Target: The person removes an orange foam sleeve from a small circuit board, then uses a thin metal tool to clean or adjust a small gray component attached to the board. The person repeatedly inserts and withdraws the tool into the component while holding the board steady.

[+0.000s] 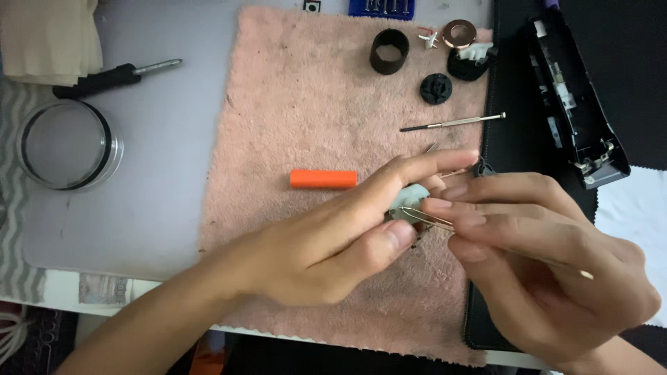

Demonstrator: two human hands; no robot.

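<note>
Tweezers (434,219) on grey part (410,198), both hands

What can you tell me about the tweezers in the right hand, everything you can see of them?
The tweezers are thin, metallic and gold-toned, with two slim arms that meet at a fine tip. The right hand pinches them between thumb and fingers, lying nearly flat, the tip pointing left onto the small pale grey part held by the left hand. The rear end pokes out past the right hand, over the pink towel. How far the arms are squeezed is unclear.
</note>
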